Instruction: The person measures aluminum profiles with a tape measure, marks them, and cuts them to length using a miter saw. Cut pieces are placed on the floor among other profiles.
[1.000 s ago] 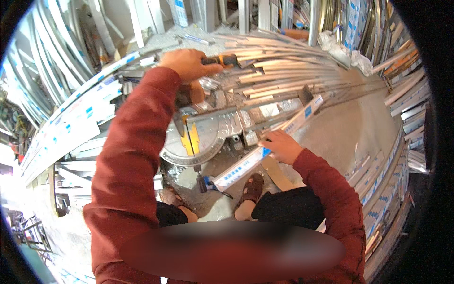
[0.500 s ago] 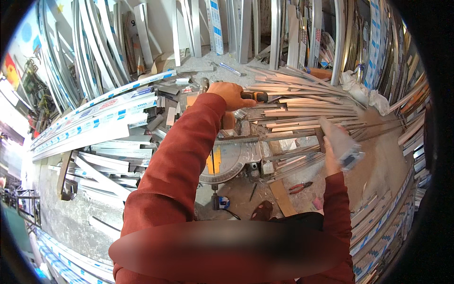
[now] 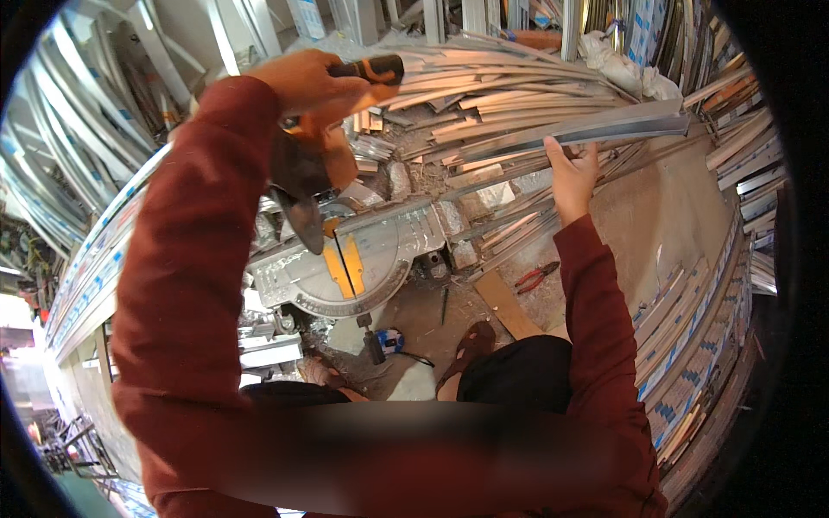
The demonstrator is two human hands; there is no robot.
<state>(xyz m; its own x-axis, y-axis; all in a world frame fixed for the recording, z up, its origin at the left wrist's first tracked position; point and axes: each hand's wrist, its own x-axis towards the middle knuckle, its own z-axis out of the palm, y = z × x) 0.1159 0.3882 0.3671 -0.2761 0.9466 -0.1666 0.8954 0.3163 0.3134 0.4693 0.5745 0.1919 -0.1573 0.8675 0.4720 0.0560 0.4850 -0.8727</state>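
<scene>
A long, silver-grey, channel-shaped metal profile (image 3: 622, 124) is ahead of me and to my right, slanting over a fanned heap of thin, tan and grey strips (image 3: 509, 112); I cannot tell whether its left end touches the heap. It is well apart from the round, grey metal saw table (image 3: 376, 263), so I judge that no cut is under way. Its ends do not show clearly enough to say whether it has been cut to length, or what is left to do on it.

My right hand (image 3: 574, 180) is closed to a narrow grip, thumb and fingers pinching the profile's near edge partway along. My left hand (image 3: 313, 79) is wrapped around the black and orange saw handle (image 3: 373, 69), with the dark, round saw blade (image 3: 298, 220) raised over the table, near its slotted yellow insert (image 3: 344, 268). Whether the blade is spinning, I cannot tell.

Farther out, on the floor between my right forearm and the saw, lie a flat brown strip (image 3: 509, 306) and red-handled pliers (image 3: 537, 276). A small blue and white object (image 3: 391, 340) sits just beside the table's front knob, near my brown sandals (image 3: 471, 345).
</scene>
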